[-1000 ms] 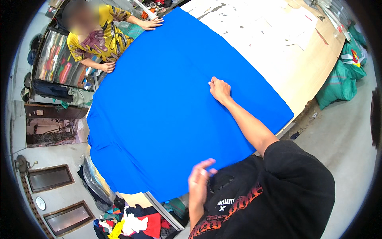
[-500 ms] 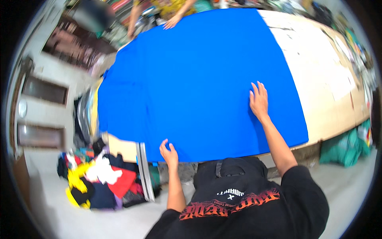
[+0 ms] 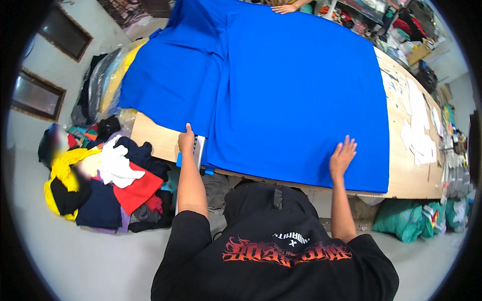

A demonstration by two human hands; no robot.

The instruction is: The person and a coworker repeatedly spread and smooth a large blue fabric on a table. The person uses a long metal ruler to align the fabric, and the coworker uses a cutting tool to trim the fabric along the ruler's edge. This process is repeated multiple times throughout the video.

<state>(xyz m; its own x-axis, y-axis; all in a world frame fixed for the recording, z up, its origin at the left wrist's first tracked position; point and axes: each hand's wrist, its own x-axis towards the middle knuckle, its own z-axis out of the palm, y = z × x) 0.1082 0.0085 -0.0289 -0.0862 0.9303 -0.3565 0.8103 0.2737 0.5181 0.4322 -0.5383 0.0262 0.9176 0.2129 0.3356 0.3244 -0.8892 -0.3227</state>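
A large blue cloth [image 3: 296, 90] lies over the work table, wrinkled and gathered toward the left. My left hand [image 3: 186, 139] is closed on a silver metal rail [image 3: 200, 145] at the table's near edge, beside the cloth. My right hand [image 3: 343, 156] lies open on the cloth near its front right, fingers spread. A co-worker's hand [image 3: 285, 9] touches the cloth's far edge.
The wooden table [image 3: 426, 181] shows white paper pieces [image 3: 416, 140] at right. A heap of clothes [image 3: 135, 190] lies left, below bagged bundles [image 3: 100, 90]. Green sacks [image 3: 401, 220] sit under the right side; shelves of clutter [image 3: 406, 40] stand behind.
My left hand has risen from near the cloth's edge onto the metal rail. My right hand remains on the cloth. The cloth's left part is more gathered, and the view has turned.
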